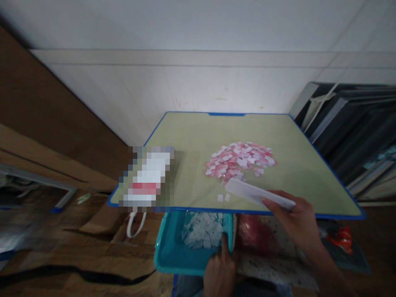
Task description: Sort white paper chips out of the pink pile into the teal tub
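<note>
My right hand [297, 210] is closed around one end of a flat white strip [256, 193], like a scraper or ruler. Its far end touches or hovers at the near edge of a pile of small pink and white square pieces [239, 160] on the pale green table [192, 136]. Two white squares [220, 197] lie apart at the front. Below the table edge, my left hand [221, 262] grips the front right rim of a teal plastic basin [173, 260], index finger stretched along its side. Loose white pieces [204, 231] lie in the basin.
A blurred-out flat object [147, 177] sits on the table's left, with a white loop [136, 225] hanging below it. A red plastic bag [255, 233] lies under the front edge. Folded dark panels [355, 119] lean at the right. A white wall [198, 86] stands behind.
</note>
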### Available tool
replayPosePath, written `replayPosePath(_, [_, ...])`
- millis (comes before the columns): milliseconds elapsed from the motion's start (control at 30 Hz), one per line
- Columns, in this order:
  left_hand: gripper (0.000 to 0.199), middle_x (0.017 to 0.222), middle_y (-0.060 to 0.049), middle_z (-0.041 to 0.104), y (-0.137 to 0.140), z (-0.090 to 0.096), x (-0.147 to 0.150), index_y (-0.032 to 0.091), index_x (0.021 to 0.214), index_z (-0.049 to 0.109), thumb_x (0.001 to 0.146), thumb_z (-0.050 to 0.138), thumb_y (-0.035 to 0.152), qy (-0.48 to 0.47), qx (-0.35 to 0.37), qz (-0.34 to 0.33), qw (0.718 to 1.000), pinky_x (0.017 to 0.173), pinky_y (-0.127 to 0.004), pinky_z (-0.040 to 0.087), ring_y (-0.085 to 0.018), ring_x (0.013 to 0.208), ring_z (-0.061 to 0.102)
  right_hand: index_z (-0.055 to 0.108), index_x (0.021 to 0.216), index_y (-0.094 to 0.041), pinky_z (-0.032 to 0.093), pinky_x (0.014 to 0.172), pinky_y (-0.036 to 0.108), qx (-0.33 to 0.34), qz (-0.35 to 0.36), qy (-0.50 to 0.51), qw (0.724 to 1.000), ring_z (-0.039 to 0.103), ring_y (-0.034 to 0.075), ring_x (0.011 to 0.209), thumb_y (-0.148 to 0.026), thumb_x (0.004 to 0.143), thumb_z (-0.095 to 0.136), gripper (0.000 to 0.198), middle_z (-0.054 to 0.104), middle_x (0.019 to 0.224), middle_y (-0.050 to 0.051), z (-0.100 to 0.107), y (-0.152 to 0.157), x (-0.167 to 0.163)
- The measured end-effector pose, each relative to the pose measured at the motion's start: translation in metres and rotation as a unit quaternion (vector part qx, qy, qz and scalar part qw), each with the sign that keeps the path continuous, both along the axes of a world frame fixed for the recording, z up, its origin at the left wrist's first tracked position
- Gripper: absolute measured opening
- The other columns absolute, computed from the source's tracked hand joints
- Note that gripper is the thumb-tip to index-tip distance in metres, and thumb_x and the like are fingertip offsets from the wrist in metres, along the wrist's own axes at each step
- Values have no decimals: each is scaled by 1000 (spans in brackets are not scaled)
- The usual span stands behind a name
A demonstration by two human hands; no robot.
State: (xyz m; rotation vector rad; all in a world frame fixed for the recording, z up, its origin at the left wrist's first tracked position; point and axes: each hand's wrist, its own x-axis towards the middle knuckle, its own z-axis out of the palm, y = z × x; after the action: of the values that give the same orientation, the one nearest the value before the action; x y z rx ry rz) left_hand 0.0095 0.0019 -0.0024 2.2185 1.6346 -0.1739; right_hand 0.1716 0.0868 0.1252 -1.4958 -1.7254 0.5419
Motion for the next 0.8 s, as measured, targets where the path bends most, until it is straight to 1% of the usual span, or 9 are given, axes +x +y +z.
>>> replayPosePath(100, [50, 124, -19, 47, 2, 3, 0, 28, 112, 52, 65, 60, 42, 7, -17, -1, 1000, 62, -36, 53, -24, 77, 63, 69, 79, -21, 49, 53, 22, -7, 29, -9, 1000, 64, 16, 60, -33, 78, 51, 21, 71, 72, 0, 0, 0, -3])
replayPosePath(167, [49, 124, -20, 47, 3, 6, 0, 27, 114, 50, 67, 59, 40, 17, -25, -11, 999, 61, -36, 53, -23, 77, 63, 69, 80, -22, 50, 52, 21, -17, 41, -13, 999, 65, 16, 61, -33, 78, 51, 21, 71, 73, 0, -1, 0, -4])
replayPosePath(233, [43, 124, -19, 47, 3, 6, 1, 28, 111, 52, 69, 57, 37, 21, -24, -16, 999, 60, -35, 53, -22, 75, 63, 68, 82, -22, 49, 49, 20, -27, 54, -16, 998, 64, 15, 58, -33, 79, 50, 22, 71, 69, -1, -1, -1, -4])
replayPosePath(333, [52, 125, -18, 47, 1, 4, 1, 29, 112, 51, 63, 61, 43, 13, -18, -4, 1000, 61, -35, 53, -23, 75, 63, 69, 85, -23, 49, 48, 20, -43, 86, -24, 995, 64, 14, 55, -33, 80, 48, 23, 70, 65, -2, 0, -4, -6])
replayPosePath(433, [59, 125, -19, 46, 0, 1, 0, 30, 118, 46, 63, 61, 42, 13, -2, -1, 1000, 60, -36, 53, -23, 73, 63, 69, 88, -26, 51, 57, 21, -47, 118, -23, 992, 66, 16, 64, -31, 80, 48, 23, 71, 73, -2, 0, -7, -10])
replayPosePath(500, [63, 125, -20, 46, 0, 1, 0, 30, 121, 43, 63, 62, 43, 11, 1, 3, 1000, 59, -36, 53, -23, 71, 63, 69, 87, -27, 52, 60, 23, -26, 108, -23, 994, 67, 17, 69, -31, 80, 48, 22, 72, 77, -1, -1, -8, -11])
replayPosePath(633, [52, 124, -18, 47, 2, 5, 1, 29, 111, 53, 61, 63, 41, 6, -17, -1, 1000, 59, -36, 53, -24, 72, 63, 70, 82, -25, 52, 53, 22, 12, 38, -31, 999, 66, 17, 60, -32, 78, 51, 21, 71, 72, 0, -3, -8, -4])
replayPosePath(733, [48, 124, -19, 47, 2, 5, 1, 29, 114, 51, 68, 58, 38, 10, -19, -1, 1000, 60, -36, 53, -24, 73, 63, 69, 85, -26, 53, 57, 23, -4, 66, -41, 997, 67, 17, 65, -31, 79, 49, 22, 72, 75, -1, -4, -11, -4])
replayPosePath(800, [51, 126, -20, 45, 2, 4, 1, 30, 118, 47, 68, 57, 39, 5, -21, 5, 1000, 61, -36, 53, -24, 74, 63, 69, 88, -29, 53, 63, 26, -15, 89, -44, 995, 67, 18, 71, -31, 80, 48, 23, 71, 79, -1, -5, -13, -8])
